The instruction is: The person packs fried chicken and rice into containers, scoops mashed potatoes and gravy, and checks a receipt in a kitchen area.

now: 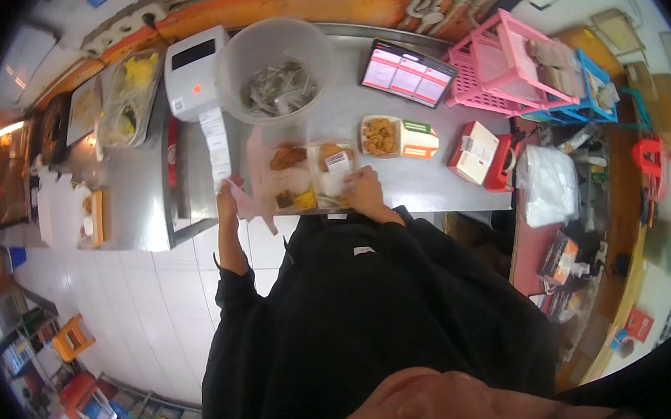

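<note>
My left hand (227,206) grips the edge of a thin pink plastic bag (244,201) at the steel counter's front edge. Right of the bag are clear plastic meal containers. The left container (294,180) shows a piece of fried chicken (288,157), a white mound that looks like rice, and yellow food. In the right container (326,180) there is another browned piece and a white mound, with a printed label or packet (337,162) over them. My right hand (365,190) has curled fingers on this container's front right side; the fingertips are partly hidden.
A label printer (195,72) trails a paper strip (218,148) beside my left hand. Behind the containers stands a large translucent tub (278,104) of small packets. Rightward are an open box of fried pieces (380,137), a tablet (407,71), a closed carton (474,152) and pink baskets (494,76).
</note>
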Demonstrator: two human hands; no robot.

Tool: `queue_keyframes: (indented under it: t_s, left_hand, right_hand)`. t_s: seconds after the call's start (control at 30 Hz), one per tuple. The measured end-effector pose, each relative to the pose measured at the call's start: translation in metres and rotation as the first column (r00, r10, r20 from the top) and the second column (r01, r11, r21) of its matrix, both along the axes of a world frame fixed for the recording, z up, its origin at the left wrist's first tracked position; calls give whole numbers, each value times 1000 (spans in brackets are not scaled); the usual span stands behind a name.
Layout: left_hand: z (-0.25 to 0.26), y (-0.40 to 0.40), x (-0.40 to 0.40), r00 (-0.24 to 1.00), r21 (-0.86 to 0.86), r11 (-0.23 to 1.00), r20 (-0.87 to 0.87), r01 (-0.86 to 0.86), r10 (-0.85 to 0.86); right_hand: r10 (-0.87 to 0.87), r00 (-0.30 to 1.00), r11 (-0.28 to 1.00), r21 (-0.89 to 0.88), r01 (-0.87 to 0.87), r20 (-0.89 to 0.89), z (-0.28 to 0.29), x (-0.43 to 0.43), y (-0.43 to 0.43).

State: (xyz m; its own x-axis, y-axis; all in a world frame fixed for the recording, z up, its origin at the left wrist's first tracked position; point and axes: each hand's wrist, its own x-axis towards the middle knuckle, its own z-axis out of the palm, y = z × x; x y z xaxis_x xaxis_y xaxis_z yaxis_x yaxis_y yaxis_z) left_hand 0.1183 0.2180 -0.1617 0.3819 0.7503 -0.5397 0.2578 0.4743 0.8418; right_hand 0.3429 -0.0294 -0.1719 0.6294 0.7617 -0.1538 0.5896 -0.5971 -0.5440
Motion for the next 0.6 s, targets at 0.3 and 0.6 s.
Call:
queue_keyframes:
  t_s: [0.3, 0.6]
  left_hand:
    - [-92, -34, 6, 936, -84, 950, 217, 301, -278]
    - [-72, -66, 20, 989, -72, 987, -41, 141, -144]
  right_hand:
    - [-209, 952, 896, 346, 279, -225, 50, 116, -42]
    - [-715, 696, 457, 799, 390, 70, 240, 415, -223]
